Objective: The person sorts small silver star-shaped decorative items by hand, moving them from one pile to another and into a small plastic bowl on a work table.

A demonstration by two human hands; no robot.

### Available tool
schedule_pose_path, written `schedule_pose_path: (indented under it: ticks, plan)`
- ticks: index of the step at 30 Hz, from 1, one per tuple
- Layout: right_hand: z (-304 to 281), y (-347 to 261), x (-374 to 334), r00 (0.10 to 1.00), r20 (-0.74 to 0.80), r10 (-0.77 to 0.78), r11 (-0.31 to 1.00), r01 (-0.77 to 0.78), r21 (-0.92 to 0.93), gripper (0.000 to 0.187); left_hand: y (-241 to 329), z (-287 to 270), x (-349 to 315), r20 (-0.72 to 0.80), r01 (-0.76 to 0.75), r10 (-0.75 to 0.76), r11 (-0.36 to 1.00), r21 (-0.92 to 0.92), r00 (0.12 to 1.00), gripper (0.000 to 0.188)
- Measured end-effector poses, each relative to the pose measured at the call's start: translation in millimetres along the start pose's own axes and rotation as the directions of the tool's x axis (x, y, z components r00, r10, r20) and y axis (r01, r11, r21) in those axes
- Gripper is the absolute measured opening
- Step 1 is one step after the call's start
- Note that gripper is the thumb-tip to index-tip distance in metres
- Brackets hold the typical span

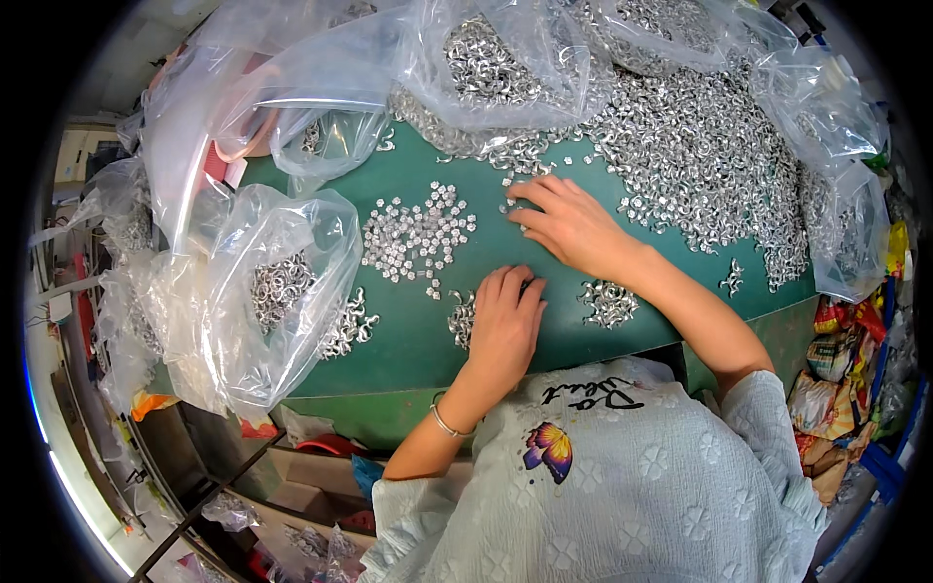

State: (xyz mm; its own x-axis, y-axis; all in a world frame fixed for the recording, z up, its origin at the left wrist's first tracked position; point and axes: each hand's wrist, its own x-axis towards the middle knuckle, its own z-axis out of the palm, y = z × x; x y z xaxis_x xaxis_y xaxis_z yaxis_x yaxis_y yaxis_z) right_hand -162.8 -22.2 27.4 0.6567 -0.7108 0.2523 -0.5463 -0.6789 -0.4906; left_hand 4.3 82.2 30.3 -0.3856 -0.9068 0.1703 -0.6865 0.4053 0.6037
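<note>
My left hand (505, 316) rests low over the green tabletop with its fingers curled together. Whatever they hold, if anything, is hidden. Beside it, partly covered, lies a small pile of curved silver metal pieces (462, 319). Farther up, my right hand (575, 225) reaches leftward, its fingers bent and apart, the tips touching a few small silver pieces (507, 206). To the left of both hands spreads a loose group of small flower-like silver pieces (413, 238). Another little heap of curved metal pieces (610, 303) sits below my right forearm.
A large mound of curved silver pieces (700, 146) covers the table's right and far side. Clear plastic bags (496, 73) of pieces stand at the back; another open bag (282, 287) lies left. Colourful packages (836, 369) fill the right side beyond the green table (418, 350).
</note>
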Motion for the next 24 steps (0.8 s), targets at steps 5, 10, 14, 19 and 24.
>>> schedule_pose_path:
  ticks: [5, 10, 14, 19, 24]
  plan:
    - [-28.1, 16.8, -31.6, 0.995, -0.092, 0.042, 0.996, -0.035, 0.077, 0.017, 1.1, -13.3, -5.6, 0.01, 0.041, -0.041, 0.999, 0.023, 0.999, 0.034]
    - [-15.4, 6.1, -27.6, 0.948, -0.158, 0.277, 0.961, -0.277, 0.02, 0.018, -8.4, -18.7, 31.0, -0.147, 0.081, -0.078, 0.997, 0.015, 0.986, 0.037]
    - [7.7, -7.2, -14.2, 0.969, -0.099, 0.227, 0.966, -0.212, 0.147, 0.016, -27.5, -21.0, 60.0, -0.14, 0.069, -0.052, 0.99, 0.123, 0.989, 0.039]
    - [-4.3, 10.3, -1.2, 0.933, -0.273, 0.233, 0.972, -0.234, 0.028, 0.016, -25.1, -27.1, 64.8, -0.044, -0.027, 0.026, 0.999, -0.025, 0.999, 0.042]
    - [-4.0, 20.3, -6.2, 0.951, -0.205, 0.232, 0.966, -0.25, -0.069, 0.015, -36.2, -6.9, 74.3, 0.03, -0.195, 0.193, 0.976, 0.093, 0.981, 0.03]
